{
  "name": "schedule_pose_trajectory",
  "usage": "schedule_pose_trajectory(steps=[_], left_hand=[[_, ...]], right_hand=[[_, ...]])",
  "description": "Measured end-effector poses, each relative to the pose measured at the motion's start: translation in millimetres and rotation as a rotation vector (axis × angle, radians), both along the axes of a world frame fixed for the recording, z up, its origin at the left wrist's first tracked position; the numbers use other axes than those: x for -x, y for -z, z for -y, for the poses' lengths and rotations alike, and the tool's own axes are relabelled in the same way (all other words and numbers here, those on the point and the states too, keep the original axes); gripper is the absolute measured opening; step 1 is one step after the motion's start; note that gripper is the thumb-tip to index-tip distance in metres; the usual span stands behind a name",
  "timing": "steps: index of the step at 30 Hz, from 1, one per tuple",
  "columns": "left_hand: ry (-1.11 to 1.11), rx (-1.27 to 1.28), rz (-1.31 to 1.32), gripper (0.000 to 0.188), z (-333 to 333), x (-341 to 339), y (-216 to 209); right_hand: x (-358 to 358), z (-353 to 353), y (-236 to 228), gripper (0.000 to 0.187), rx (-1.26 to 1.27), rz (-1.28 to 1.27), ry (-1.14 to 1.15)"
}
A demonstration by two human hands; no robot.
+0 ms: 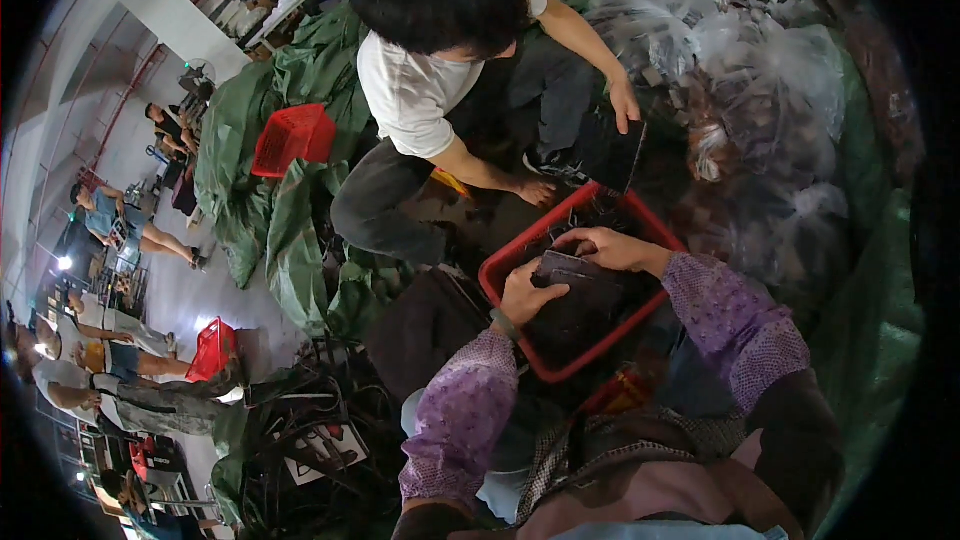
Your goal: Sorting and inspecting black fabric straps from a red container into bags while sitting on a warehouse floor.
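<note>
While several people stand or sit along the far left of the workshop, a red basket (213, 348) rests on the grey floor (265, 312) near them. Next come crumpled green tarps (240, 130), with a second red basket (293, 140) lying tilted on them, and lower down a tangle of dark strips (320, 400) around a pale flat sheet (338, 448). Toward the middle, a co-worker (410, 90) in a white top and dark trousers sits low, 1 hand down near the ground beside a shoe. The person's left hand (528, 298), below a purple patterned sleeve, is partly closed on a dark flat piece (585, 285), its thumb laid across the top. That piece is held over a red tub (560, 375), whose dark contents are hard to make out. The right hand (608, 248) has its fingers bent and touching the far edge of the piece; whether they pinch it, one cannot tell. Just beyond the tub's far rim, the co-worker's other hand (625, 105) grips a dark flat panel (612, 150). At the right, clear plastic bags (765, 90) lie heaped beside more green sheeting (885, 340).
</note>
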State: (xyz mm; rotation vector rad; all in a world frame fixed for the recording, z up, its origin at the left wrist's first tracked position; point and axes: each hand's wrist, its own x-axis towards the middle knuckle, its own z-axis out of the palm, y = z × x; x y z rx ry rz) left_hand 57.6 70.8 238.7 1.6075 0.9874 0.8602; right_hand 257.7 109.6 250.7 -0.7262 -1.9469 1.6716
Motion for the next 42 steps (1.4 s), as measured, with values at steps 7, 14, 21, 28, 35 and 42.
schedule_pose_trajectory(steps=[7,14,21,28,35,42], left_hand=[[-0.209,-0.615,-0.344,0.032,10,-21,-18],[-0.265,-0.416,-0.331,0.036,9,-9,-1],[-0.311,-0.24,-0.079,0.038,0,-7,8],[-0.369,-0.162,0.109,0.034,-1,-10,11],[-0.461,-0.12,0.181,0.033,-1,-13,20],[-0.533,-0.168,0.061,0.033,3,-17,14]], right_hand=[[-23,-25,76,0.031,0.436,-0.052,0.555],[-3,-10,30,0.042,0.08,0.085,0.404],[4,0,9,0.038,0.285,-0.208,-0.024],[10,8,1,0.031,0.523,-0.157,0.341],[14,10,8,0.042,-0.141,0.279,0.597],[15,8,17,0.047,-0.634,0.595,0.706]])
